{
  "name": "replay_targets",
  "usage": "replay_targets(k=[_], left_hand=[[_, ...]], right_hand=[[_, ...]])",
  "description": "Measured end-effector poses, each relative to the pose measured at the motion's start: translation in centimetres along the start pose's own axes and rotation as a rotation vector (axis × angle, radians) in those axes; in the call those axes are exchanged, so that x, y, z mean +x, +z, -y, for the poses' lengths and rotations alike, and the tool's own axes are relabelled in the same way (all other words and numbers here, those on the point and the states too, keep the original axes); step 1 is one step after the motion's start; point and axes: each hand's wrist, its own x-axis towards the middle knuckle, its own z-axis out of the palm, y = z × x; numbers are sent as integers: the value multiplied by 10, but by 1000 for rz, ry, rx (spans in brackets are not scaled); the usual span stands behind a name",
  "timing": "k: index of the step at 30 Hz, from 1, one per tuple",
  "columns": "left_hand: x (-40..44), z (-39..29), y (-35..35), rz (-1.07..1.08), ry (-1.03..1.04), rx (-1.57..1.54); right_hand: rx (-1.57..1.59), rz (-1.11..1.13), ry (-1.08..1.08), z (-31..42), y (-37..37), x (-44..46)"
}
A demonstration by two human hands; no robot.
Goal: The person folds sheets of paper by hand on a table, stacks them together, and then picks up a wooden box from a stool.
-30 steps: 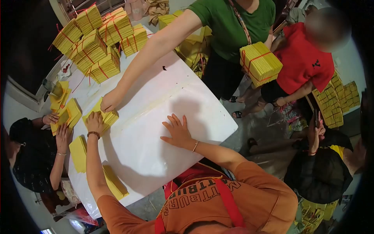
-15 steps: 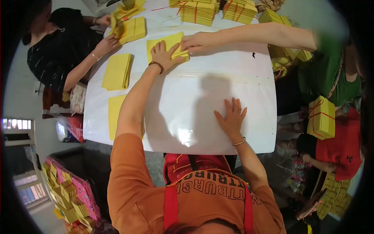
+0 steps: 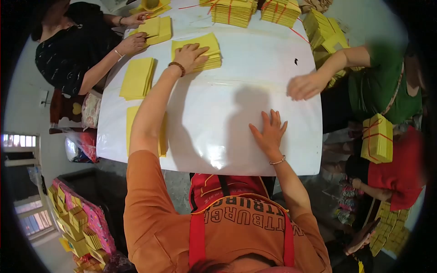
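Observation:
My left hand (image 3: 190,57), a beaded bracelet at its wrist, rests with fingers spread on a stack of yellow paper (image 3: 213,43) on the white table (image 3: 218,102). Flat on the tabletop, palm down and fingers apart, lies my right hand (image 3: 269,135), holding nothing. Left of my left arm is a second yellow stack (image 3: 137,78). Another yellow stack (image 3: 132,120) is partly covered by my left forearm.
A person in black (image 3: 75,48) handles yellow paper at upper left. A person in green (image 3: 382,86) reaches over the right edge and holds a tied bundle (image 3: 377,139). Tied bundles (image 3: 232,12) stand at the far edge. A person in red (image 3: 396,168) is at right.
My view has turned, bringing the table square to me. The green-sleeved person's hand has left the stack under my left hand and moved right. My hands stay spread.

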Motion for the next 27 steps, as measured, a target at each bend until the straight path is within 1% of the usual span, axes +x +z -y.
replay_targets(k=[2,3,4,6,7,10,12,13,14,16,18,19,20,21,22,24,25,27], left_hand=[[3,2,-9,40,43,60],[7,6,-5,-6,106,36],[13,12,-2,-9,110,36],[14,20,1,-85,160,-100],[9,19,1,-73,161,-103],[9,20,0,-148,126,-160],[-2,20,13,-263,261,13],[-6,19,19,-256,256,74],[-10,20,23,-249,260,72],[-12,14,27,-343,279,87],[-9,9,27,-151,171,37],[-14,7,31,-268,226,63],[-16,0,27,-199,205,66],[-15,5,42,-186,137,115],[-16,2,39,-186,135,85],[-12,4,38,-176,145,133],[-14,1,35,-130,141,184],[-13,7,31,-61,132,245]], right_hand=[[3,2,16,1,1,1],[18,15,17,0,2,2],[16,11,18,-1,1,5],[7,22,10,1,3,4],[11,32,17,2,4,0],[8,33,15,0,3,6],[7,20,12,2,2,6],[10,20,13,2,4,7],[17,18,12,2,7,7],[7,13,45,-3,13,6],[7,26,21,-6,18,8],[14,51,39,-6,13,6],[19,70,66,-3,11,7],[21,44,50,-6,14,7],[25,25,28,-10,17,4],[20,21,54,-8,10,4],[-6,-1,91,-6,10,1],[61,32,70,-7,7,1]])
